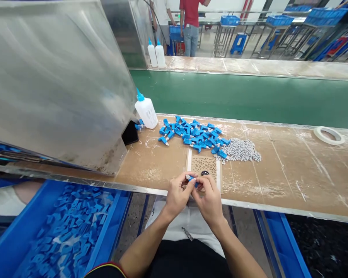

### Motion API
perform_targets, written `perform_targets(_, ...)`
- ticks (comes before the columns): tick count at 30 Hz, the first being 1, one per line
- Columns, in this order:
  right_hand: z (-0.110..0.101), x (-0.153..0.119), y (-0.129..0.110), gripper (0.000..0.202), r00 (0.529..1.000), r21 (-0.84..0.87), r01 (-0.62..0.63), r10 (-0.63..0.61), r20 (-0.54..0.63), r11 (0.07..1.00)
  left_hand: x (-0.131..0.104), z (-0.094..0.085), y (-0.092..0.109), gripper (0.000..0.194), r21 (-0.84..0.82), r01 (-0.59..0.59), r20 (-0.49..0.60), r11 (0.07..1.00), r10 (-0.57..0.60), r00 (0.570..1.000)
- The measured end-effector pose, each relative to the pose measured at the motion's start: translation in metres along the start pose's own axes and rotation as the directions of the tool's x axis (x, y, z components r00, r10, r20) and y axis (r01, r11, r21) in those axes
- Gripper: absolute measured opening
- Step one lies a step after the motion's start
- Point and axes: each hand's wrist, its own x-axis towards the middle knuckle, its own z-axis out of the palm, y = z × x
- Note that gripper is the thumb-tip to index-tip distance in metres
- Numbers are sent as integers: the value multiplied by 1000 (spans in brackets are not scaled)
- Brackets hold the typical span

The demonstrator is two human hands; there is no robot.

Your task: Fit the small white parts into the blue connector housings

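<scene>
My left hand [178,193] and my right hand [208,197] meet over the near edge of the bench. Between their fingertips they pinch one small blue plastic part [193,181] with a whitish piece at its left end. Just beyond my fingers lies a taped-down sheet with small dark marks [201,164], with a small round dark thing [204,173] on it. A heap of similar blue parts [197,135] is spread behind the sheet. Beside it, to the right, sits a pile of small grey pieces [243,150].
A white bottle with a blue nozzle [146,112] and a black phone [130,133] stand by the metal housing [58,77]. A tape roll [329,135] lies right. Blue crates [104,235] flank me below. Beyond the green belt [249,94], people stand.
</scene>
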Motion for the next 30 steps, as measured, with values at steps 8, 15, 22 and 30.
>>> perform_targets(8, -101, 2, 83, 15, 982, -350, -168, 124, -146, 921, 91, -12, 5, 27, 444, -314, 270, 839, 209, 940)
perform_targets(15, -275, 19, 216, 32, 725, -598, -687, 437, -532, 413, 164, -35, 2, 20, 903, -402, 372, 149, 197, 907)
perform_targets(22, -258, 38, 208, 16, 904, -683, -418, 206, -374, 599, 162, -37, -1, 26, 892, -440, 432, 99, 92, 897)
perform_targets(30, -95, 50, 124, 13, 897, -299, -83, 202, 393, 951, 111, -66, -1, 17, 711, -284, 199, 644, 203, 959)
